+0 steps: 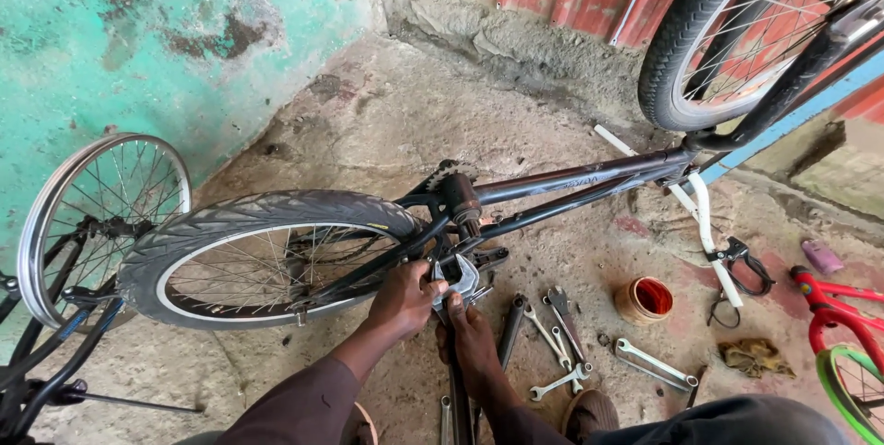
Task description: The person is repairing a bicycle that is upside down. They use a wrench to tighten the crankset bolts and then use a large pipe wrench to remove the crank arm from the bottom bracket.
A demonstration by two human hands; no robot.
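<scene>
An upturned black bicycle (552,189) is being worked on over a rough concrete floor (387,123), its rear wheel (262,256) lying toward the left and its front wheel (737,35) rising at the upper right. An adjustable wrench (460,277) is being held just below the bottom bracket (460,198), where the frame tubes meet. The left hand (402,300) is being kept at the wrench's head, its fingers (433,287) curled closed around the metal. The right hand (474,342) is being wrapped around the wrench's handle just beneath, the fingers closed tight on it. The two hands are being held touching or nearly so; which cannot be told.

Several spanners (562,339) are being left scattered on the floor just to the right of the hands, with an orange tub (645,300) lying near them. A crumpled rag (755,356) is lying further right, beside a red and green child's bicycle (843,335). A bare spoked rim (97,210) is being propped against the turquoise wall (110,31) at the left.
</scene>
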